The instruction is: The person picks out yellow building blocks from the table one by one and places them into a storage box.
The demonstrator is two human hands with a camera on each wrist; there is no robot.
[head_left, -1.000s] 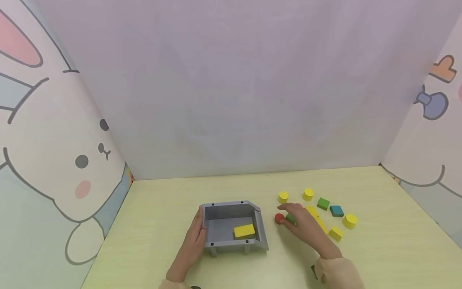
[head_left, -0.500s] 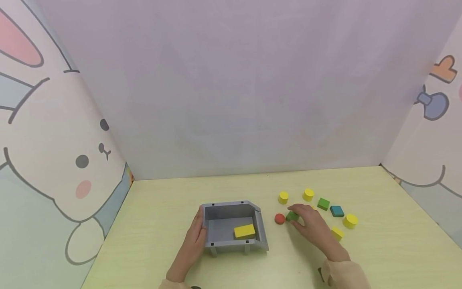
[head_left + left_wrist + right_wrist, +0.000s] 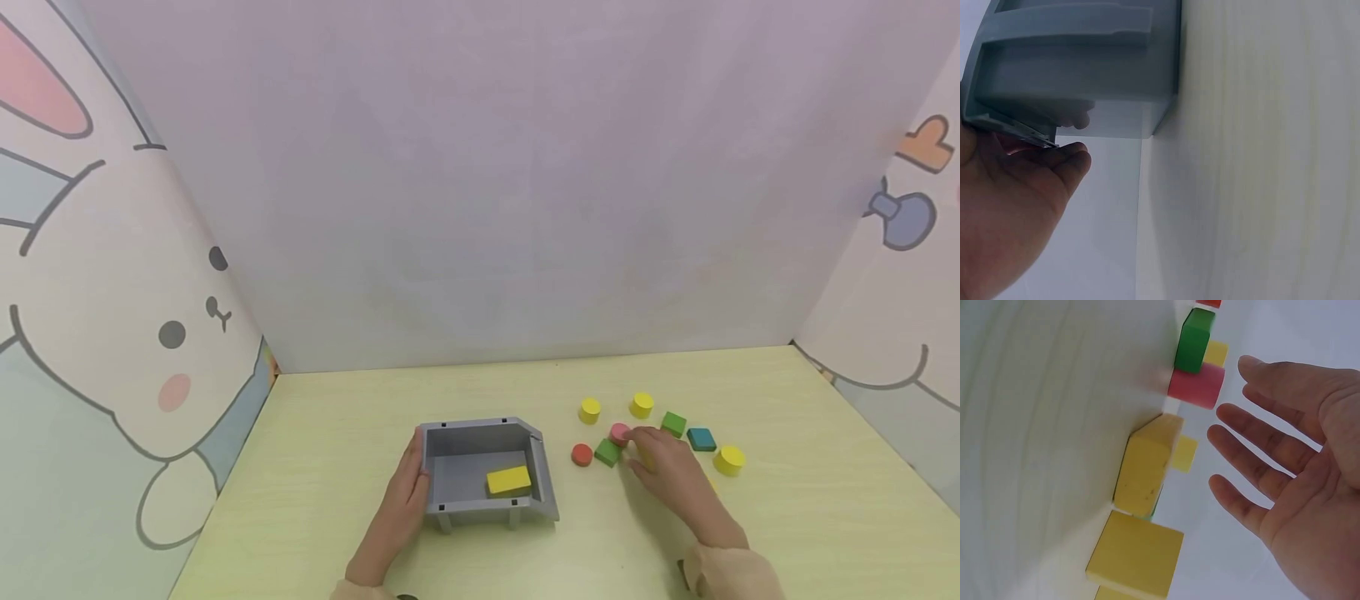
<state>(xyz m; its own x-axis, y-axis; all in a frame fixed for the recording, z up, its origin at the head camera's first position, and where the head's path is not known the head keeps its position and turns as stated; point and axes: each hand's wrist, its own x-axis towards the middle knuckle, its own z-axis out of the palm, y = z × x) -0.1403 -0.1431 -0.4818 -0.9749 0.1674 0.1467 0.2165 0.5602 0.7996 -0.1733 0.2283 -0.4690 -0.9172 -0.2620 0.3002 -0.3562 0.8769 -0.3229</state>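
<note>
My left hand grips the left end of a grey plastic bin; in the left wrist view its bent fingers sit at the bin's lip. A yellow block lies inside the bin. My right hand hovers over a long yellow block, mostly hidden beneath it in the head view. The right wrist view shows its fingers loosely spread, holding nothing. A pink cylinder lies close to its fingertips, beside a green block and a red disc.
Behind the right hand stand two yellow cylinders, a second green block and a blue block. Another yellow cylinder is farther right. A plain curtain closes off the table's back edge.
My right hand has drawn back to the right, away from the red disc and green block, uncovering the pink cylinder. The left hand and bin have stayed in place.
</note>
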